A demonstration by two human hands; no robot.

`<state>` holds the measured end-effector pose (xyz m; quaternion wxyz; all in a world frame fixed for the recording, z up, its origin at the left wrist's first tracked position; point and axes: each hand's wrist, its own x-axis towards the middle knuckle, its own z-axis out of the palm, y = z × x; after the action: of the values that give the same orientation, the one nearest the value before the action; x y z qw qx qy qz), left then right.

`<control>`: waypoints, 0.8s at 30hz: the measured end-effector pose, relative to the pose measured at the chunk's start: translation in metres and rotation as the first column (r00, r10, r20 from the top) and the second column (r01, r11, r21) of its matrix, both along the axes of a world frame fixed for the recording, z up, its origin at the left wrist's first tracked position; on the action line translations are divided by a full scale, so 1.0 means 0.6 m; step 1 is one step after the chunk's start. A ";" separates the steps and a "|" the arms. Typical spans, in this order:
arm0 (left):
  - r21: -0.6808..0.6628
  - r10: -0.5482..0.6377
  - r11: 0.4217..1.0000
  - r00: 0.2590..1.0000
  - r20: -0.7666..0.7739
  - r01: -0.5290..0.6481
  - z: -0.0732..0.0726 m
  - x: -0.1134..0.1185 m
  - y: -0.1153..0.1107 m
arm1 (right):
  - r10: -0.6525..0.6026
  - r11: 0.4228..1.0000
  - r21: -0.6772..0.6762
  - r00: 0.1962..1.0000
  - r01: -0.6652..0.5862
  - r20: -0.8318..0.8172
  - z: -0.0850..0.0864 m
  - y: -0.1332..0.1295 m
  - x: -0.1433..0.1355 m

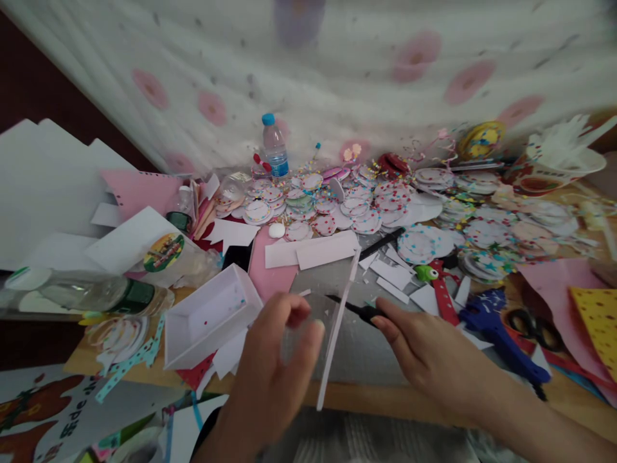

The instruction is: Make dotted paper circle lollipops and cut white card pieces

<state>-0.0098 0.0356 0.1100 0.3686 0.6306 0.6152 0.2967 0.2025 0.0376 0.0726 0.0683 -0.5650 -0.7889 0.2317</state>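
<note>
My right hand [409, 341] is closed around the black handle of a craft knife [359, 312], its thin dark blade pointing left over the grey cutting mat [366, 360]. A long narrow white strip [335, 334] runs from the mat past the table's front edge, and the knife crosses it. Left of the strip, my left hand [277, 360] is slightly blurred, thumb and fingers apart, with nothing between them. Folded white card pieces [328, 249] lie beyond the hands, beside a black bar-shaped tool [380, 243].
A white open box [212, 321] stands left of my left hand. Many decorated paper discs [357, 206] are heaped along the back, near an upright water bottle [274, 148]. To the right lie a blue glue gun [506, 337] and scissors [533, 328]. White scraps [393, 273] litter the mat.
</note>
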 end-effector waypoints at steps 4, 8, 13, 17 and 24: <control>0.025 -0.097 0.994 0.985 -0.145 0.102 0.021 0.013 -0.054 | 0.002 0.999 0.033 1.000 -0.002 0.002 0.004 0.002 -0.001; 0.064 -0.132 0.985 0.945 -0.299 0.158 0.005 0.031 -0.063 | 0.050 0.998 0.023 0.999 -0.050 0.002 0.002 -0.006 0.006; 0.046 -0.260 0.947 0.843 -0.471 0.318 -0.010 0.044 -0.056 | 0.070 0.997 0.020 0.997 -0.069 -0.024 -0.005 -0.015 0.023; 0.180 -0.199 0.926 0.834 -0.514 0.331 -0.019 0.055 -0.055 | 0.034 0.999 0.018 0.998 -0.033 -0.053 -0.012 -0.021 0.032; 0.331 -0.051 0.897 0.812 -0.582 0.294 -0.036 0.079 -0.060 | 0.007 0.999 0.046 0.998 -0.004 -0.065 -0.026 -0.028 0.034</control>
<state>0.0375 -0.0007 0.0884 0.0594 0.8061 0.5591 0.1846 0.2231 0.0208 0.0571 0.1061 -0.5532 -0.7931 0.2319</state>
